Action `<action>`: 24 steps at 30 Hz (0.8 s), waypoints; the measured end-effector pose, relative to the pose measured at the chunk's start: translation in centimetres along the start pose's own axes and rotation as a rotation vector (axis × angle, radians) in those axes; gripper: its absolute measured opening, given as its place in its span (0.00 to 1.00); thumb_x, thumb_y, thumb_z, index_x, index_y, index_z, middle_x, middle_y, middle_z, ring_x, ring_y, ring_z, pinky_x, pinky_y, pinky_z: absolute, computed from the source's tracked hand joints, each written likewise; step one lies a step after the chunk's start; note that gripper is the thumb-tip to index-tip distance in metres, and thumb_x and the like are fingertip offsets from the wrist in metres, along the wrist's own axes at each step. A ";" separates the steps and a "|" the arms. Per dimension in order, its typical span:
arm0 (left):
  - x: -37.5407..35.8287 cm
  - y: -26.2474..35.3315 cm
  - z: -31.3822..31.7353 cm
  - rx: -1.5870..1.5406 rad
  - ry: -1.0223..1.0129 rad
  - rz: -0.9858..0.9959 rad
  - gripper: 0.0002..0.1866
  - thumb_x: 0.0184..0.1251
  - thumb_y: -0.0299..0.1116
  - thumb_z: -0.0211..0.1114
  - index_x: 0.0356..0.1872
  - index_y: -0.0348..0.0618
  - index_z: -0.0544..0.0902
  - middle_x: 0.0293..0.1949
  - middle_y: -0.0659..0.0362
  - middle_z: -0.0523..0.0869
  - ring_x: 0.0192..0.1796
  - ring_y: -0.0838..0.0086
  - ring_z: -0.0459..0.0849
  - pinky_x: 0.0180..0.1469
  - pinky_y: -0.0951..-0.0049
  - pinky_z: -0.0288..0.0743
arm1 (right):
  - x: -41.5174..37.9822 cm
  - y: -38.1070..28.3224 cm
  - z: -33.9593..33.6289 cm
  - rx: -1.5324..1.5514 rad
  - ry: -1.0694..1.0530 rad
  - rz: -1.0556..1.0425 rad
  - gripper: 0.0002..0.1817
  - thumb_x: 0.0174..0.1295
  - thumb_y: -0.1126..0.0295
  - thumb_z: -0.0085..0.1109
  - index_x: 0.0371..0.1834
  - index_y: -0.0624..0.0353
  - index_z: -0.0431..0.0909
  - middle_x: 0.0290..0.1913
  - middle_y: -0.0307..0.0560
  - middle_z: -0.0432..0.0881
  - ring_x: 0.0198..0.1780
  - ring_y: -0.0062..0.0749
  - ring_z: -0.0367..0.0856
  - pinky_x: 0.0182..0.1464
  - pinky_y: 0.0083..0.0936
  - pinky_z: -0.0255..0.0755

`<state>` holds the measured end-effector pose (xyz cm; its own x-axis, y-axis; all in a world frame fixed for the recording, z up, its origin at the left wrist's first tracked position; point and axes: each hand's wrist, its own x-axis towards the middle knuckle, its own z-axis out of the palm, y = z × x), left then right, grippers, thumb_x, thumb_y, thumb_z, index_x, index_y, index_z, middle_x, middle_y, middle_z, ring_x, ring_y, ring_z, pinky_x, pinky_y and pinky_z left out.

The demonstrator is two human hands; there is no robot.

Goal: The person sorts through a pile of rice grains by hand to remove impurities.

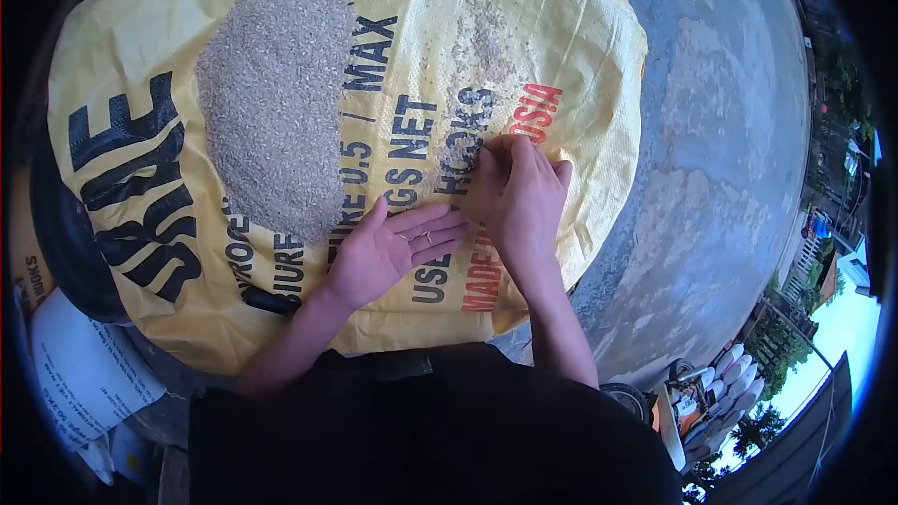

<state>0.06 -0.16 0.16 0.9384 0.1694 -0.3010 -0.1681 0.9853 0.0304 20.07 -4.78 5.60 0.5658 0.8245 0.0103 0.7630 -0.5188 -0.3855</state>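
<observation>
My left hand (379,248) is palm up over the yellow woven sack (599,56), fingers stretched out. A few thin pale bits (418,236), too small to name, lie on its fingers. To its right, my right hand (526,192) is turned back up and low over the sack's printed lettering. Its thumb and fingertips are pinched together, and whatever they hold is hidden. A large heap of fine grey-beige grains (276,98) covers the sack left of both hands. Beyond my right hand is a smaller, thin scatter of grains (486,42).
The sack is spread on a grey, worn concrete surface (711,168). A black rounded object (70,234) and a white printed bag (89,365) are at the left. A wheel (629,399) and stacked pale bags (734,379) show at lower right.
</observation>
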 end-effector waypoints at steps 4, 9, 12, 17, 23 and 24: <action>0.0 0.0 0.0 0.013 0.011 -0.003 0.43 0.86 0.61 0.28 0.78 0.28 0.61 0.78 0.37 0.65 0.81 0.44 0.61 0.85 0.47 0.50 | -0.2 0.1 -0.4 0.030 -0.012 -0.001 0.07 0.65 0.70 0.68 0.39 0.54 0.78 0.32 0.41 0.84 0.35 0.35 0.83 0.45 0.35 0.60; 0.0 -0.1 0.0 0.016 0.048 0.001 0.44 0.85 0.62 0.29 0.78 0.28 0.61 0.76 0.39 0.68 0.80 0.49 0.65 0.84 0.48 0.52 | -1.3 -1.0 -3.6 0.285 -0.461 -0.056 0.07 0.65 0.68 0.68 0.38 0.54 0.78 0.31 0.40 0.84 0.36 0.35 0.83 0.47 0.33 0.62; -0.3 0.0 -0.4 0.009 0.069 -0.011 0.44 0.85 0.63 0.29 0.78 0.28 0.61 0.75 0.40 0.70 0.79 0.52 0.67 0.84 0.49 0.53 | -2.3 -1.0 -3.5 0.285 -0.544 -0.204 0.07 0.65 0.68 0.68 0.37 0.54 0.79 0.30 0.39 0.83 0.37 0.35 0.83 0.49 0.34 0.64; 0.0 0.4 0.6 0.036 0.048 -0.024 0.44 0.85 0.63 0.29 0.78 0.28 0.61 0.76 0.40 0.69 0.80 0.52 0.66 0.84 0.50 0.52 | -0.7 -0.5 -2.9 0.284 -0.439 -0.147 0.07 0.66 0.66 0.68 0.38 0.54 0.80 0.30 0.39 0.83 0.37 0.35 0.82 0.48 0.33 0.63; 0.0 0.3 0.3 0.010 0.001 -0.009 0.44 0.85 0.62 0.29 0.77 0.27 0.62 0.78 0.37 0.65 0.82 0.45 0.60 0.85 0.49 0.49 | 2.4 0.4 -2.5 0.142 -0.215 -0.124 0.07 0.62 0.69 0.72 0.40 0.53 0.84 0.31 0.36 0.83 0.32 0.28 0.81 0.48 0.28 0.63; 0.0 0.3 0.4 0.017 0.004 -0.008 0.43 0.85 0.62 0.29 0.77 0.28 0.63 0.78 0.37 0.65 0.82 0.45 0.60 0.85 0.49 0.49 | 2.4 0.3 -2.4 0.143 -0.215 -0.124 0.07 0.62 0.69 0.72 0.40 0.53 0.84 0.31 0.36 0.83 0.32 0.28 0.81 0.48 0.28 0.63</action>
<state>0.12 0.16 0.56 0.9387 0.1611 -0.3048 -0.1551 0.9869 0.0440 22.44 -3.46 7.74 0.3798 0.9167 -0.1243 0.7618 -0.3861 -0.5202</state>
